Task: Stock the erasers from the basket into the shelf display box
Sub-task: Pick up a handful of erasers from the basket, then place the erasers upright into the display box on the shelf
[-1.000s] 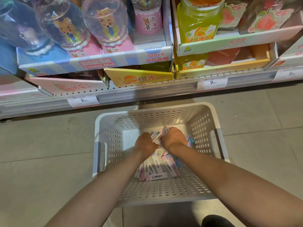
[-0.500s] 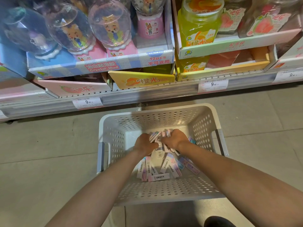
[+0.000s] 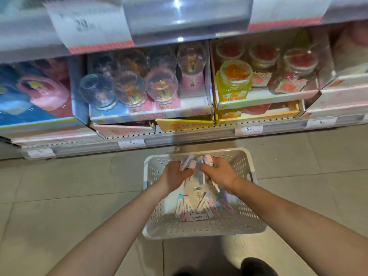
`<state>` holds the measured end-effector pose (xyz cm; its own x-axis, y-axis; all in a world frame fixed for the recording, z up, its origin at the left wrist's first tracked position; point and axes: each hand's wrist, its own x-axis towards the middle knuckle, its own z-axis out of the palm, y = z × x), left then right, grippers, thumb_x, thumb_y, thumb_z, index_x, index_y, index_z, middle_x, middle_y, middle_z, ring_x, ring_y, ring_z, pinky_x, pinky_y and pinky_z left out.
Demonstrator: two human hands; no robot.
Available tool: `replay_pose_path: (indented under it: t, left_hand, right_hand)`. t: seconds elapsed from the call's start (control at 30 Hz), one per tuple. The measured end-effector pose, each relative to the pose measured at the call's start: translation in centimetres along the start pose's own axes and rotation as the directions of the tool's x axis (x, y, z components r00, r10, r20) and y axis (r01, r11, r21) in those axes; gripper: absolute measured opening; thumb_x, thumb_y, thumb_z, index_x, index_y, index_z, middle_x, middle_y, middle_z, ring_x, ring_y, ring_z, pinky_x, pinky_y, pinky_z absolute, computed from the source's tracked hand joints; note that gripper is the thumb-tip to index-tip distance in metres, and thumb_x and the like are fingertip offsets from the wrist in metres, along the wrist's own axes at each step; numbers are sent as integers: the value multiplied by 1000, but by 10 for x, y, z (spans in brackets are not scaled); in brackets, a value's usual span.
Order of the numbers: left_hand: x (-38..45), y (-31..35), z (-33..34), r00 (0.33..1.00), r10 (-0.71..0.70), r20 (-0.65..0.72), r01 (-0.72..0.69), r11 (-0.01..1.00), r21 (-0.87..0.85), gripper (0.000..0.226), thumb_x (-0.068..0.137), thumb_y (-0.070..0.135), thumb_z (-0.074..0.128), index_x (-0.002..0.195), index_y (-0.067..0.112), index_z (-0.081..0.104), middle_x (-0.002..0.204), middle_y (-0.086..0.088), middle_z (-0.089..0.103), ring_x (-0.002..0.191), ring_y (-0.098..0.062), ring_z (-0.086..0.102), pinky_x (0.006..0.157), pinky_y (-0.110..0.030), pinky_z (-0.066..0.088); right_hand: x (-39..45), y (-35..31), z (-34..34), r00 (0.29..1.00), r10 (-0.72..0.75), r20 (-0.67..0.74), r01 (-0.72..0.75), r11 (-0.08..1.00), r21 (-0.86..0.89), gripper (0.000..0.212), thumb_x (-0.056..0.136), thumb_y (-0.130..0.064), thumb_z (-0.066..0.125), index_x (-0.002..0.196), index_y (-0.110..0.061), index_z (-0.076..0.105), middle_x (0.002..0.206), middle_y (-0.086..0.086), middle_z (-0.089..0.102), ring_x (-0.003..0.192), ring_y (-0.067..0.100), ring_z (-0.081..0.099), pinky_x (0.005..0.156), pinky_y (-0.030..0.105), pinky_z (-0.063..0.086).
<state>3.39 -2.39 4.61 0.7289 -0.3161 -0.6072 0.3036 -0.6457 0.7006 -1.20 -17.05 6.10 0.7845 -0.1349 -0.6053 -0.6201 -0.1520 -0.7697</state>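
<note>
Clutching bundles in both fists, you have your left hand point(image 3: 176, 173) curled tight round a fan of erasers point(image 3: 188, 163), their pastel ends sticking up past your knuckles, while your right hand point(image 3: 219, 172) grips a second clump whose long sleeves hang down below your palm. Both fists sit close together, almost touching, above the far half of the basket point(image 3: 199, 229).

Compared with half a second ago, your hands have lifted: then they were down among the pile, now they ride near the basket's far rim, with the held erasers clear of the loose ones. Your view has also tipped upward, so more of the shelf point(image 3: 179, 140) shows, including an upper ledge with a blurred price tag point(image 3: 89, 24).

The remaining erasers point(image 3: 199, 208) lie scattered flat on the basket floor, slim rectangular bars in white paper sleeves with pink, blue and lilac tips. The basket is pale plastic, its walls and floor perforated with rows of small holes, standing on smooth grey floor tiles point(image 3: 59, 196). On the shelf stand clear domed globes point(image 3: 161, 84) and a yellow jar point(image 3: 233, 80) in cardboard trays.
</note>
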Motion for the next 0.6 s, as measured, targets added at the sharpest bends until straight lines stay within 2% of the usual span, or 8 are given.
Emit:
replay_pose_path:
  t: [0.07, 0.17, 0.27, 0.37, 0.47, 0.53, 0.6]
  left_hand:
    - [-23, 24, -15, 1000, 10, 10, -9, 993, -118, 22, 88, 16, 59, 66, 15, 56, 62, -5, 53, 49, -10, 47, 47, -21, 34]
    - [-60, 62, -38, 999, 38, 37, -28, 970, -242, 9, 89, 18, 58, 84, 13, 64, 77, -14, 58, 68, -22, 51, 61, -31, 39]
    - [-99, 103, -63, 992, 108, 66, -81, 943, -323, 11, 91, 21, 56, 91, 15, 65, 84, -14, 62, 74, -22, 54, 68, -35, 39]
    - [-144, 151, -89, 980, 188, 67, -151, 918, -367, 20, 93, 17, 51, 79, 15, 64, 69, 3, 67, 59, -6, 61, 60, -19, 45]
    - [-192, 200, -116, 965, 258, 56, -219, 900, -376, 29, 95, 14, 47, 69, 16, 61, 57, 7, 65, 53, -2, 60, 54, -14, 45]
    - [-225, 232, -135, 952, 301, 44, -262, 884, -387, 28, 96, 12, 44, 72, 12, 60, 56, 7, 65, 55, -3, 60, 56, -15, 46]
    - [-258, 262, -154, 947, 320, 26, -280, 861, -424, 20, 96, 11, 43, 85, 6, 60, 61, 3, 67, 59, -9, 64, 57, -19, 50]
  right_hand:
    - [-19, -25, -8, 1000, -22, -5, 22, 998, 62, 32, 84, -8, 55, 53, -15, 51, 45, 0, 49, 39, 12, 45, 45, 23, 38]
    - [-53, -67, -19, 999, -47, 9, 45, 985, 169, 29, 85, -4, 54, 58, -14, 50, 44, 0, 45, 33, 9, 41, 39, 19, 35]
    - [-93, -112, -31, 994, -108, 35, 97, 969, 228, 26, 86, -1, 51, 62, -11, 52, 48, 4, 43, 32, 8, 38, 37, 16, 34]
    - [-136, -163, -41, 983, -178, 55, 159, 956, 245, 23, 87, 0, 48, 68, -11, 57, 48, 4, 42, 33, 9, 38, 36, 17, 34]
    - [-178, -216, -49, 968, -245, 54, 223, 940, 260, 21, 87, 1, 48, 70, -7, 59, 45, 1, 43, 33, 10, 37, 36, 18, 33]
    - [-207, -252, -55, 955, -291, 51, 266, 922, 281, 20, 87, 1, 48, 69, -2, 55, 42, -2, 43, 33, 10, 37, 36, 18, 33]
    - [-236, -288, -62, 945, -326, 39, 301, 908, 293, 29, 87, 1, 48, 60, -7, 51, 41, -4, 43, 33, 10, 36, 36, 18, 32]
